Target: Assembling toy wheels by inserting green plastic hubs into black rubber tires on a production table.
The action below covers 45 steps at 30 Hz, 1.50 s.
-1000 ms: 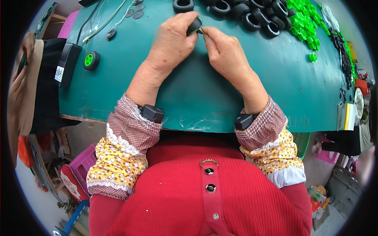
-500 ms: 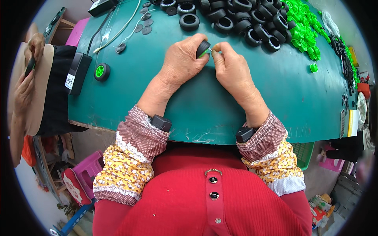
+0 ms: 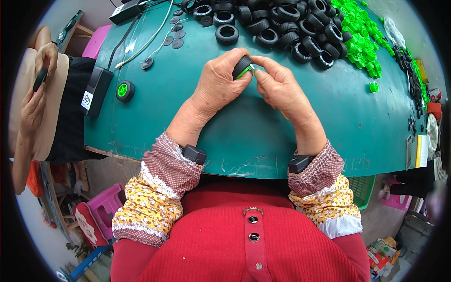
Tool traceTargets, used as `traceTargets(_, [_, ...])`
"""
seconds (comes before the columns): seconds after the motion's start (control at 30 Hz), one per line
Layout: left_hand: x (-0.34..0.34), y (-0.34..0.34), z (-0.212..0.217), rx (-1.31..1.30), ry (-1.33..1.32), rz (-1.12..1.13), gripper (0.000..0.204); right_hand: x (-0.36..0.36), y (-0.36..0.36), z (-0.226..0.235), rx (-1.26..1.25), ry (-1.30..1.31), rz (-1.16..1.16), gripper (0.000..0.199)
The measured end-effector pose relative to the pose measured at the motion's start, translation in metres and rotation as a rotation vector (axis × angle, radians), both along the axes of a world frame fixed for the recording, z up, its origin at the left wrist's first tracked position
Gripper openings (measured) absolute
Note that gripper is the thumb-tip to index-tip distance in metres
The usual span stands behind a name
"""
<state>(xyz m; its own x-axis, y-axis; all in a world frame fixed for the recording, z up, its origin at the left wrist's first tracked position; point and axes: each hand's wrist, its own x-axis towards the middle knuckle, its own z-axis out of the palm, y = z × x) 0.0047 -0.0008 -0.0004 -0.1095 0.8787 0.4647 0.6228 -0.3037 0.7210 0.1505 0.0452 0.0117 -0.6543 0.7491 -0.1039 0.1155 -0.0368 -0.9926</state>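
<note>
Above the green tabletop (image 3: 235, 136), a small toy wheel (image 3: 242, 68) with a black tyre and a bright green hub is gripped in my left hand (image 3: 218, 80). My right hand (image 3: 279, 84) pinches a thin, pale, pointed tool (image 3: 252, 67) at the wheel's edge; the fingers hide most of it. Both hands touch or nearly touch at the wheel. An assembled wheel (image 3: 125, 91) with a green hub stands on the table to the left. A single green hub (image 3: 374, 87) lies off to the right.
Beyond my hands is a heap of black tyres (image 3: 286, 28), with a pile of green hubs (image 3: 359, 42) beside it. Black flat discs (image 3: 177, 35), a pale cable (image 3: 150, 40) and a black box (image 3: 97, 91) lie left. Another person's hands (image 3: 40, 84) hold a dark piece at far left.
My right index finger has moved over onto the wheel's tyre, and the pale tool tip now sits against the wheel's edge. The view has shifted slightly. My left hand keeps its grip.
</note>
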Motion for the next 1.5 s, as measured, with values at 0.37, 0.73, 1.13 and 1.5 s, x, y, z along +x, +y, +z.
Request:
traceTargets(0.37, [0.001,0.003,-0.005,0.107,0.288,0.017,0.028,0.0,0.001,-0.001,-0.129,0.008,0.035,0.034])
traceTargets(0.73, [-0.01,0.004,-0.003,-0.165,-0.057,-0.079,0.025,-0.014,-0.019,-0.008,0.402,0.05,-0.179,0.025])
traceTargets(1.13, [-0.002,0.0,0.001,-0.129,-0.209,-0.042,0.031,-0.009,-0.007,-0.006,0.096,0.024,-0.166,0.025])
traceTargets(1.5, [-0.005,0.002,0.002,-0.222,-0.209,-0.085,0.028,-0.011,-0.01,-0.004,0.285,-0.012,-0.161,0.023])
